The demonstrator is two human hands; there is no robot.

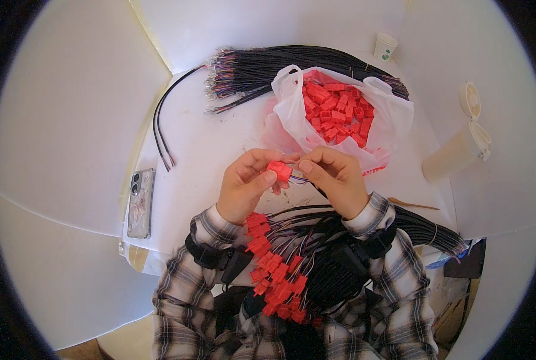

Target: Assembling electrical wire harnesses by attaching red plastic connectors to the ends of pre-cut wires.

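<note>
Between thumb and fingers, my left hand (244, 183) grips a red plastic connector housing (279, 171). Close on its right, my right hand (335, 177) pinches thin wires (299, 178) that run to the housing; whether their tips sit inside it is hidden by my fingers. A dark sleeved cable leads down from those wires. Below both hands, across my lap and the table edge, lies a bundle of black cables (334, 258) with red housings (274, 270) on their left ends.
A white plastic bag (289, 114) of loose red housings (337, 111) stands beyond my hands. Behind it lies a large bundle of black cables (292, 63). A phone (140, 204) is at left; a lidded cream bottle (457, 153) and paper cup (385, 47) are at right.
</note>
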